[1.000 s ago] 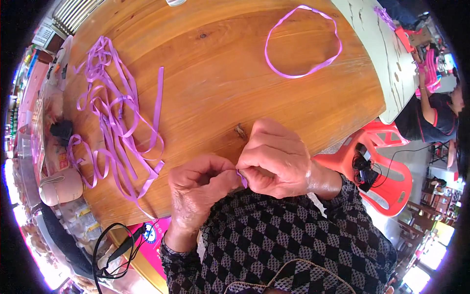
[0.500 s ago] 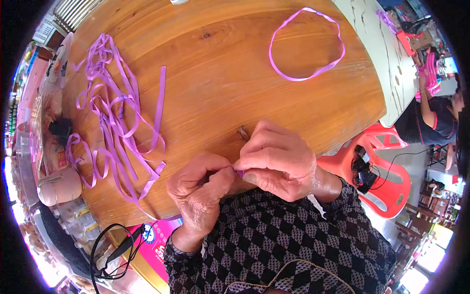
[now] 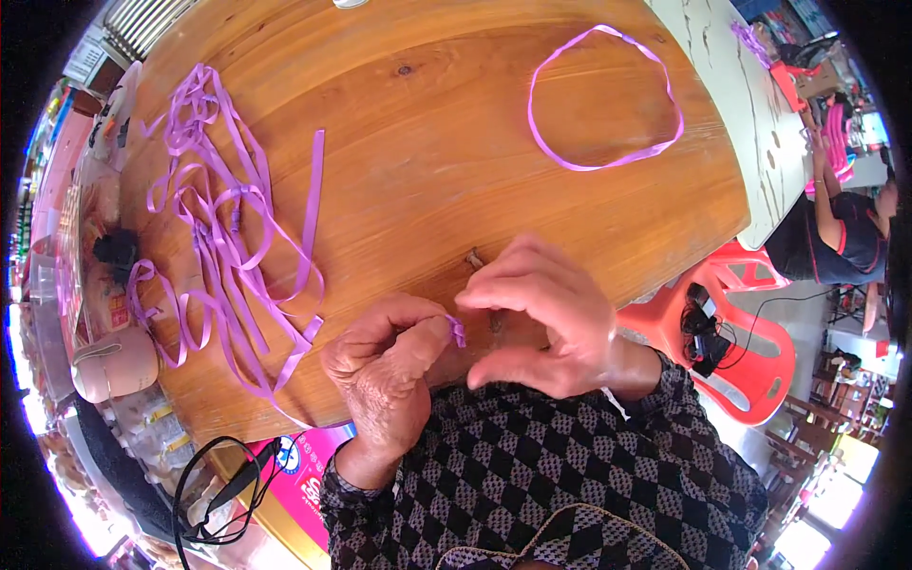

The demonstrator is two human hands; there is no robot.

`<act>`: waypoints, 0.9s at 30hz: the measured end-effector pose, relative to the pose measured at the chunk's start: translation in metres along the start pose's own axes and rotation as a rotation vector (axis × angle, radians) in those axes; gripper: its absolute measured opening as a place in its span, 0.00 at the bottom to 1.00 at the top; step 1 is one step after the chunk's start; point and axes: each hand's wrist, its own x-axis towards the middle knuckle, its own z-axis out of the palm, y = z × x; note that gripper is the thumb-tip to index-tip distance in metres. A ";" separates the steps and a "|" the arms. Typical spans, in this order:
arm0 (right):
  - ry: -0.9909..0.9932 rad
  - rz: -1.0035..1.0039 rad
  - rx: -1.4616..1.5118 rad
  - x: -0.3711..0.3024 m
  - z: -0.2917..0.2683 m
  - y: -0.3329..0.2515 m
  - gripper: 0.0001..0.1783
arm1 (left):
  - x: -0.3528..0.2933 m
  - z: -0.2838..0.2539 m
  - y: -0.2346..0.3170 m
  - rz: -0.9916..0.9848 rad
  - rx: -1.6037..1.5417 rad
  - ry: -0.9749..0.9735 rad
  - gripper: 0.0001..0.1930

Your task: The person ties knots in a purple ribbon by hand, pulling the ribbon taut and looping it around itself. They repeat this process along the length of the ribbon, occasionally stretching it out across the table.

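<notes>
A small folded bit of purple ribbon (image 3: 457,330) sits low over the wooden table (image 3: 427,142), near its edge closest to the person, just past the middle of the view toward 6 o'clock. The left hand (image 3: 385,366) pinches it between thumb and forefinger, the other fingers curled into the palm. At 3 o'clock of the ribbon bit, the right hand (image 3: 541,318) hangs just beside it, fingers spread and arched, forefinger tip close to the ribbon; whether it touches cannot be told, and the hand clamps nothing. Both forearms wear black-and-grey checked sleeves (image 3: 570,475).

Toward 1 o'clock on the table lies a closed purple ribbon loop (image 3: 665,147). At 10 o'clock a loose tangle of purple ribbon strips (image 3: 228,237) spreads across the wood. At 4 o'clock, off the table, stands a red plastic chair (image 3: 750,342), and further toward 3 o'clock another person in a dark shirt (image 3: 836,237) sits at a pale table (image 3: 750,104).
</notes>
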 end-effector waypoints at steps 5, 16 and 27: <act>0.054 -0.036 -0.183 -0.003 0.011 -0.002 0.27 | -0.001 0.004 0.006 -0.103 -0.102 -0.001 0.02; -0.002 -0.033 -0.046 0.005 0.004 0.018 0.11 | 0.005 0.000 0.006 -0.203 -0.175 -0.115 0.03; -0.057 0.029 0.017 0.007 -0.008 0.025 0.08 | 0.015 0.005 0.007 -0.257 -0.008 -0.185 0.06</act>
